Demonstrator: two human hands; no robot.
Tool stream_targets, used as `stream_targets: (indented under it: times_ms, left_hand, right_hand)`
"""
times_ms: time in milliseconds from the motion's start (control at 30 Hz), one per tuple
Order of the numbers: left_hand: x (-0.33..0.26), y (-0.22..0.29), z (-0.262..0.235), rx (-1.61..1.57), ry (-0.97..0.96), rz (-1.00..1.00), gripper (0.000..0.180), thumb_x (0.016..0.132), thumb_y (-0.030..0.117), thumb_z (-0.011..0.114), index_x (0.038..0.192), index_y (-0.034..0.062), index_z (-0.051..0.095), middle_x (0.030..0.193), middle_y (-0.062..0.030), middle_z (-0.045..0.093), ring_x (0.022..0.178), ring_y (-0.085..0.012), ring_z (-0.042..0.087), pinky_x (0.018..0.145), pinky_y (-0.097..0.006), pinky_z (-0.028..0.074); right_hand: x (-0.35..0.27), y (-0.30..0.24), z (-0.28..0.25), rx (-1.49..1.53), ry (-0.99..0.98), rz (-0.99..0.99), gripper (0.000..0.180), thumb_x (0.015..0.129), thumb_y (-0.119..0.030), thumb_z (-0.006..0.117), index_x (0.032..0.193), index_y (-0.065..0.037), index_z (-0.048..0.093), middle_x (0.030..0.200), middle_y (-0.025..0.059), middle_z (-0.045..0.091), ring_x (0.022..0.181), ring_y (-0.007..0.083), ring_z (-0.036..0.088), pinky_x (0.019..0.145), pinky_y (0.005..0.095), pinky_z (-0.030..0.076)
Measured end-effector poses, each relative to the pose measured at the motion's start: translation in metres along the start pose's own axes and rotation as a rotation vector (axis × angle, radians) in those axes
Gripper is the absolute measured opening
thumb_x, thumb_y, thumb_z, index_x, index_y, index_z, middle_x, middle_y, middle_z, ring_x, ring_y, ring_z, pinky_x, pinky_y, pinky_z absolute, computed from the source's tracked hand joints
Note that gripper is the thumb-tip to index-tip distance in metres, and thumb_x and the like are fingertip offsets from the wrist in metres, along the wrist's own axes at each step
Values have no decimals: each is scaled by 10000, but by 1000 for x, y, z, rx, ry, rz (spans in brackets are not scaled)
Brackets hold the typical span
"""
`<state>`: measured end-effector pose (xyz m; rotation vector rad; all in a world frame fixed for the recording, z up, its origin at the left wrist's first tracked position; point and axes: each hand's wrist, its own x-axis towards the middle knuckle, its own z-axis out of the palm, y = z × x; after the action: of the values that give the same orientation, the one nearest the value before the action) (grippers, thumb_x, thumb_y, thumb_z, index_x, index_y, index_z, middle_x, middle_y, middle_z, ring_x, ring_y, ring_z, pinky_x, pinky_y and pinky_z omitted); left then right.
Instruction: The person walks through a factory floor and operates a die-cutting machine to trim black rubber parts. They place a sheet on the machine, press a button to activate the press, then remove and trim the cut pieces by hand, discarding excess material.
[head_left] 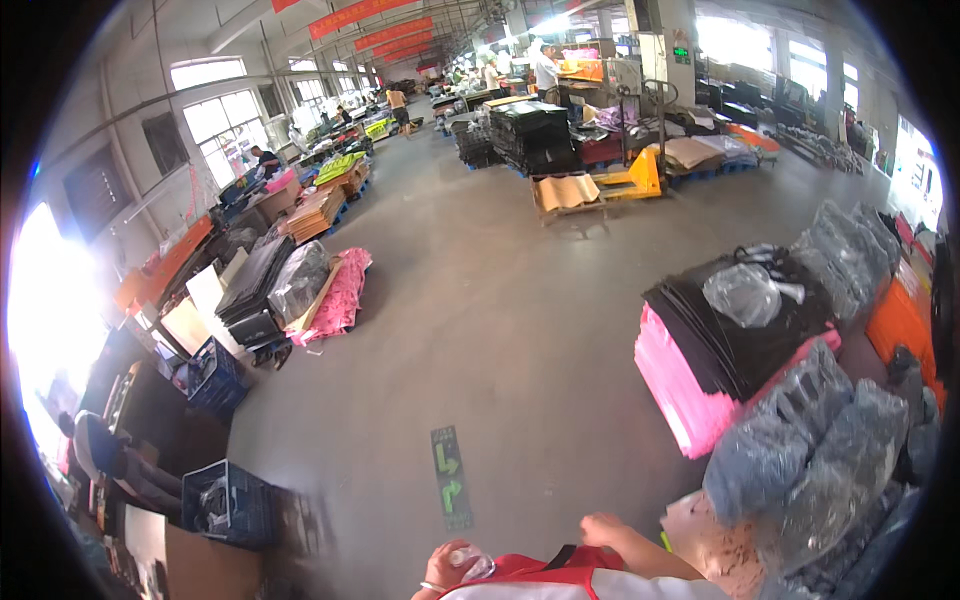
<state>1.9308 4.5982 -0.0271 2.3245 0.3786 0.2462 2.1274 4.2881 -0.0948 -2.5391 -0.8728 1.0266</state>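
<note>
At the bottom edge, my left hand, with a white band at the wrist, is closed round a clear plastic container. Only its transparent rounded end shows, so I cannot tell whether it is a bottle or a cup. My right hand is held in front of my body over the grey floor. It is small and blurred, and how its fingers lie does not show clearly. A red and white garment covers my body between the arms.
A floor sign with green arrows lies ahead. On the right are stacked black and pink sheets and plastic-wrapped bundles. Blue crates stand left. Farther off are a yellow pallet jack, piled pallets and several people.
</note>
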Motion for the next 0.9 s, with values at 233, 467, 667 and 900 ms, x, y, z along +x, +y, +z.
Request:
stream_targets:
  times_ms: [233, 467, 667, 900]
  left_hand:
    - [218, -45, 10, -11, 25, 30, 408, 679, 303, 832, 1004, 95, 698, 1105, -126, 667, 1031, -324, 623, 928, -422, 478]
    - [468, -67, 9, 47, -43, 153, 387, 683, 265, 832, 1000, 98, 686, 1100, -121, 668, 1031, -318, 623, 903, -423, 491]
    - [672, -84, 27, 30, -95, 230, 386, 692, 273, 836, 993, 84, 686, 1120, -136, 662, 1039, -323, 629, 920, -433, 491]
    - [867, -76, 8, 106, -76, 129, 388, 706, 270, 827, 1027, 101, 692, 1129, -113, 664, 1015, -326, 638, 910, -432, 508]
  right_hand:
    - [198, -16, -157, 57, 107, 31, 385, 837, -428, 621, 1000, -81, 663, 973, 157, 690, 931, 361, 651, 777, 469, 526]
    - [282, 28, -239, 217, -37, 283, 482, 806, -487, 623, 1047, -77, 706, 1060, 192, 678, 1012, 370, 642, 875, 456, 500]
    - [430, 113, -315, 321, -108, 435, 325, 810, -320, 603, 1058, -144, 719, 1104, 144, 677, 1052, 343, 637, 900, 440, 497]
    - [644, 137, -545, 86, -29, 209, 233, 772, -282, 614, 883, -116, 734, 866, 161, 701, 884, 320, 676, 776, 422, 528]
